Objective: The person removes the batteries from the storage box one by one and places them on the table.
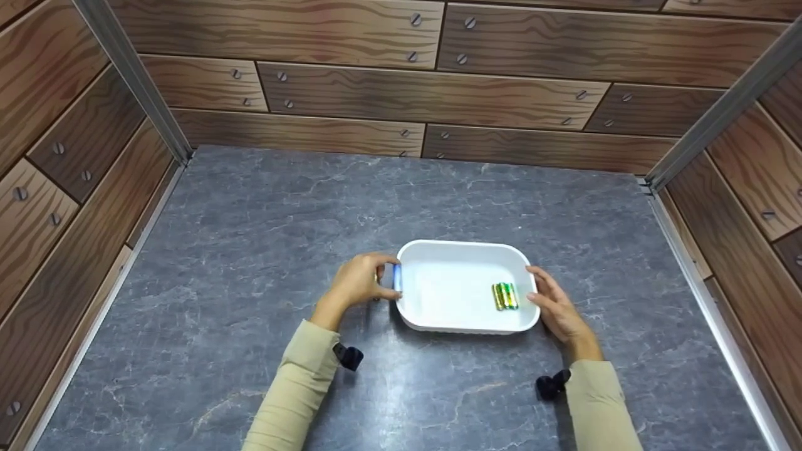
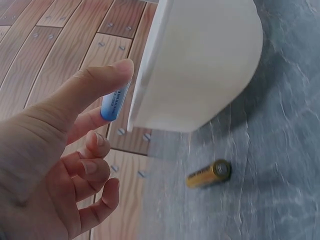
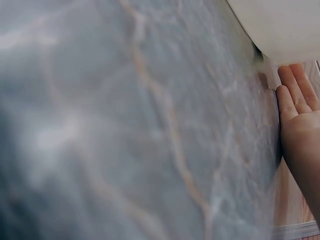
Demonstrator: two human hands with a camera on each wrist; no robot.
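A white rectangular tub [image 1: 438, 326] with rounded corners stands on the grey surface. Inside, near its right end, green-and-gold batteries [image 1: 505, 296] lie side by side. At the tub's left end my left hand [image 1: 360, 280] pinches a blue battery [image 2: 115, 102] with small print lengthwise between thumb and index finger, close beside the rim; its other fingers curl loosely. Below that hand in the left wrist view, a gold battery [image 2: 209, 173] lies on the surface. At the opposite end, my right hand [image 1: 561, 310] touches the rim with nearly straight fingers; the right wrist view shows several of them extended.
The grey marbled surface [image 1: 282, 219] surrounds the tub. Wood-patterned panels [image 1: 351, 88] with printed screws enclose it at the back and both sides, joined by metal corner posts [image 1: 135, 75].
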